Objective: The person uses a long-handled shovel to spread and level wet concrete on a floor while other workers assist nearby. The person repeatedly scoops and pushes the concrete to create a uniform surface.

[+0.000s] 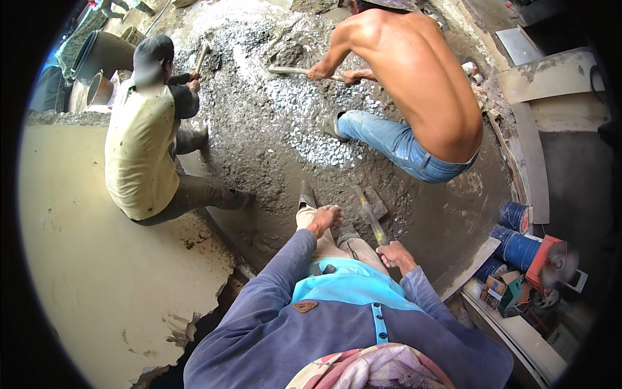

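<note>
My right hand (396, 256) is wrapped round the handle of a shovel (372, 214). The handle has a worn yellow patch, and the blade rests on wet grey concrete mix (259, 188) ahead of my feet. Apart from the shovel, my left hand (326, 220) hangs in front of my left leg, fingers loosely bent and nothing visible in it. Pale gravel (317, 139) lies spread over the wet mix farther ahead.
A bare-backed person (421, 84) at right grips a wooden handle (288, 70). Another person (142, 142) in a cap works at left beside a broken-edged slab (116, 279). Blue cans (515, 217), cartons and a fan (558, 264) stand at right; large tubs (103, 58) stand far left.
</note>
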`<action>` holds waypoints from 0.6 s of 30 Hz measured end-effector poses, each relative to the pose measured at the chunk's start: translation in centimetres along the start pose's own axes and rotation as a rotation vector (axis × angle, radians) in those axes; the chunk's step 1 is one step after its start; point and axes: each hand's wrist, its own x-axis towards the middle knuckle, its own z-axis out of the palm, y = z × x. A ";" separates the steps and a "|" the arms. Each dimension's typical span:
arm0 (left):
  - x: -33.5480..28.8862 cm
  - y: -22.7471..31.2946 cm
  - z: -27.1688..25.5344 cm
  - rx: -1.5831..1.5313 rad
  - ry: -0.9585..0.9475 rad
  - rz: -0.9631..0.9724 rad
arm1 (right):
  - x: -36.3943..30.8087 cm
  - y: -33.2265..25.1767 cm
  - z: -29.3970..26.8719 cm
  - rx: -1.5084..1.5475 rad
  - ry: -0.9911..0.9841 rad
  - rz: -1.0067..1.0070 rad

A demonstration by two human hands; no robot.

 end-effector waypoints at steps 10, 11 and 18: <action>9.9 -14.5 12.8 -0.625 0.076 -0.660 | -13.7 14.8 0.4 -0.646 0.368 0.025; 10.7 -15.0 13.1 -0.899 0.114 -0.618 | -12.0 16.1 0.8 -0.644 0.293 0.060; 12.6 -9.8 4.2 -1.087 0.160 -0.378 | -2.1 13.5 0.2 -0.723 0.225 -0.163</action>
